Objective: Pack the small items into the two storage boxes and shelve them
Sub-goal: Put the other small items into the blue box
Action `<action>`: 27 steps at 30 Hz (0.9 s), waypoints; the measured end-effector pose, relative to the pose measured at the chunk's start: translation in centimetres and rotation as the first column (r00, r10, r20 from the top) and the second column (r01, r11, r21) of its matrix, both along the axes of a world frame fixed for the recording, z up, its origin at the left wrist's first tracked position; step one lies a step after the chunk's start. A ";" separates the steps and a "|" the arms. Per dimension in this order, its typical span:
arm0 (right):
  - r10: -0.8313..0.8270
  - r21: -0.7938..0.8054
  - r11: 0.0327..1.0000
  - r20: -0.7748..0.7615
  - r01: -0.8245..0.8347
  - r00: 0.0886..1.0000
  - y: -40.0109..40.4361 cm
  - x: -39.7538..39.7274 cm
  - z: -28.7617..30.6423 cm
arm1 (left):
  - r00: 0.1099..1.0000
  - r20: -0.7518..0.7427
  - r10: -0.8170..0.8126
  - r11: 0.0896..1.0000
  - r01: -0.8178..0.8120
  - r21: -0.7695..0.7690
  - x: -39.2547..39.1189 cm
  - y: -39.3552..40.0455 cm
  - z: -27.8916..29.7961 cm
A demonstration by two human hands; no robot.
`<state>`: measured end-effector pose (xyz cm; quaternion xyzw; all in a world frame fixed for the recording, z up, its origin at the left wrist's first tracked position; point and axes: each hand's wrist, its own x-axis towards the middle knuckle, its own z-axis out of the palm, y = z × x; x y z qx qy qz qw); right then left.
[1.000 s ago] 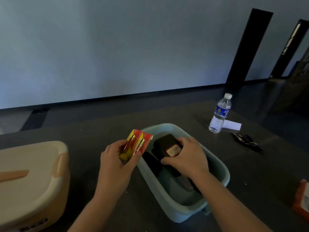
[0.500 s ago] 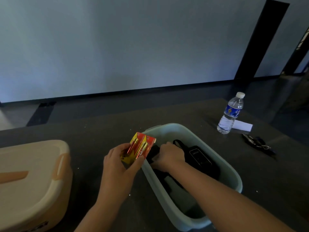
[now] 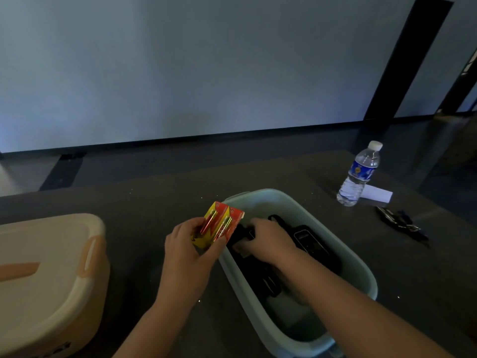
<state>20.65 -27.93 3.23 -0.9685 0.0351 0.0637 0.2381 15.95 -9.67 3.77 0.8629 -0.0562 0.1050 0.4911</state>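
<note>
Storage box (image 3: pixel 361 275), pale green, sat at the table's near centre. Inside it the right hand (image 3: pixel 268 240) curled its fingers over dark items (image 3: pixel 317 248). At nine o'clock the left hand (image 3: pixel 189 245) pinched a battery pack (image 3: pixel 219 224). A water bottle (image 3: pixel 360 174) stood at one o'clock.

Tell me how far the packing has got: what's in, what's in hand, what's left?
Done: dark items, one a black device, lie in the open green box. In hand: the left hand holds a battery pack beside it; the right hand is inside on a dark item, grip unclear. Left: the beige box is lidded; neither shelved.
</note>
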 end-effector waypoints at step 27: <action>0.037 0.226 0.974 -0.054 -0.024 0.998 -1.0 3.0 -0.3 | 0.998 -0.065 -0.013 0.992 0.021 0.128 -0.7 -1.7 -2.2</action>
